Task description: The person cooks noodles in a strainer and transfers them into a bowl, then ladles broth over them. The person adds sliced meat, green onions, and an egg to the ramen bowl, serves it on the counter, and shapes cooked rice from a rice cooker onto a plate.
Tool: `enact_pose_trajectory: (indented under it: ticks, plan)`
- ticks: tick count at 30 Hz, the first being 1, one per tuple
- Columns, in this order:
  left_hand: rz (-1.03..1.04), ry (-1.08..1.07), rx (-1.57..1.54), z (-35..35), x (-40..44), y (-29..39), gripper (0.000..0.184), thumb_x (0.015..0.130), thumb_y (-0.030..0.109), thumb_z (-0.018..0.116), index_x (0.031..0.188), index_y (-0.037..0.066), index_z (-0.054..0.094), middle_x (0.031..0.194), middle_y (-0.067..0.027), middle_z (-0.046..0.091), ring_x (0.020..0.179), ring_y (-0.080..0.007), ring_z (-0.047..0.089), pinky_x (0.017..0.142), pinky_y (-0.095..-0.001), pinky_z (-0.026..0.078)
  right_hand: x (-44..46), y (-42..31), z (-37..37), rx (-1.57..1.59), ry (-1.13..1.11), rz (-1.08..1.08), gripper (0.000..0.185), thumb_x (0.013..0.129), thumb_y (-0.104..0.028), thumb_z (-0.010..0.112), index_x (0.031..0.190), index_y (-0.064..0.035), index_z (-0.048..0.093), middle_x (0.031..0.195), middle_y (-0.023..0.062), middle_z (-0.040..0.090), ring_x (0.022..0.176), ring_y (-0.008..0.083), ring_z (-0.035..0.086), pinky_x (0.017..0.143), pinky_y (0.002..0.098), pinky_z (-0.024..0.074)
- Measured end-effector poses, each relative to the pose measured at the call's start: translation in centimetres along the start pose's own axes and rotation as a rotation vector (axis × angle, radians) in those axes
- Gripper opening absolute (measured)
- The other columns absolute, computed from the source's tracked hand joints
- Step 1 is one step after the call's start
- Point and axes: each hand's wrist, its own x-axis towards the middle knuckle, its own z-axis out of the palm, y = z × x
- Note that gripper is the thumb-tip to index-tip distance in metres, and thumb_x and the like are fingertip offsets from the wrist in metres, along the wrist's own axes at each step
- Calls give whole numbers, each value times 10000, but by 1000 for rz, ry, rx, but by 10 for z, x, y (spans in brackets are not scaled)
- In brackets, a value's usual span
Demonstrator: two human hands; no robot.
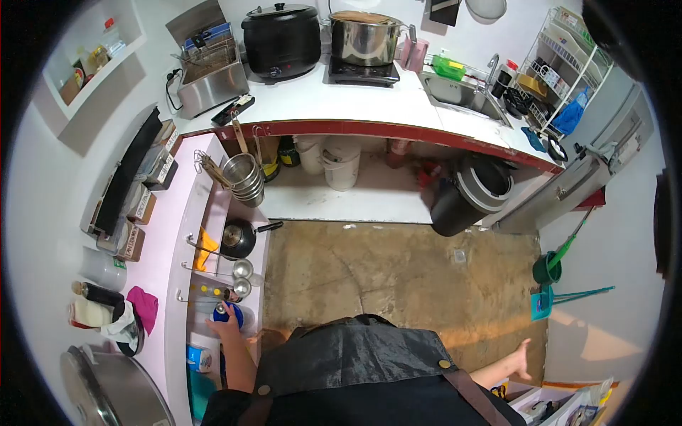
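My left hand (226, 325) reaches into the lower shelf of the pink-white counter on the left. Its fingers are wrapped round a blue can (236, 314) with a pale top; part of the can is hidden by the hand. Just beyond it stand bottles with yellow caps (211, 290), and two metal ladles (242, 277) hang at the shelf's front. Nearer to me on the shelf is a blue and white box (199, 358). My right hand (522, 360) is stretched out to the right, fingers spread, holding nothing, above a low shelf with packets (550, 408).
Several strainers (244, 174) hang at the counter corner, and a black pan (239, 238) sits in the shelf. Ahead, the white worktop (291, 103) bears a steel pot (364, 42). A black bin (469, 195) leans below. A teal dustpan (542, 304) is at the right wall.
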Motion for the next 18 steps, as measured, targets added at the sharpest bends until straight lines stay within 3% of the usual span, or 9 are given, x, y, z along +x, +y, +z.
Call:
enact_pose_trajectory:
  ticks: [3,5,9,10,12,13,14,15,18]
  plan:
    - [-16,15,-60,16,-17,-8,797,840,527,505,1410,134,109,1319,-207,349,921,-419,608,823,-549,487,-86,6,71,64,-437,1,704,782,-608,444,1327,-165,397,1421,159,261,1319,327,195,963,677,172]
    - [-80,-52,-81,6,-7,-12,735,833,551,492,1367,120,230,1290,-182,393,938,-392,605,843,-537,484,-134,9,109,227,-465,117,677,801,-563,515,1309,-122,431,1279,197,457,1184,388,403,930,676,275]
    - [-117,-38,-29,-18,3,-17,658,815,607,470,1253,117,434,1242,-119,460,986,-334,582,900,-498,467,-184,6,162,458,-647,258,690,798,-519,548,1306,-73,413,1201,205,490,1117,379,449,917,644,312]
    - [-267,-61,-42,-36,36,-8,632,803,592,509,1236,133,478,1241,-85,480,975,-324,575,919,-456,466,-191,2,172,515,-712,301,693,797,-508,557,1306,-60,409,1181,208,498,1100,377,461,914,636,322]
    - [-126,-101,-2,-51,21,-30,645,792,577,542,1259,138,468,1252,-88,478,1036,-320,539,899,-440,486,-203,-7,191,643,-878,448,701,796,-486,574,1304,-36,400,1141,212,514,1066,373,484,907,620,340]
    - [-51,-116,17,-59,14,-36,653,787,570,558,1271,141,463,1258,-90,478,1067,-317,521,890,-431,496,-211,-9,200,708,-989,558,706,795,-476,582,1303,-23,396,1122,214,522,1049,371,496,904,612,350]
    - [-209,93,0,-68,18,-35,652,799,532,574,1308,147,437,1343,-113,402,1186,-315,426,884,-431,504,-219,-11,206,767,-1131,709,710,794,-465,591,1303,-11,391,1102,216,530,1033,369,508,901,604,359]
    - [-263,228,-19,-74,6,-37,668,801,540,565,1323,151,414,1361,-117,372,1206,-315,403,880,-428,505,-228,-11,209,813,-1312,920,715,793,-454,599,1302,1,387,1082,219,538,1016,367,519,897,596,368]
    - [-404,213,-88,-67,-41,-58,716,808,563,538,1369,162,347,1417,-129,284,1265,-314,336,866,-421,511,-249,8,214,742,-1939,1576,730,791,-421,625,1300,38,374,1023,225,563,965,360,554,887,572,396]
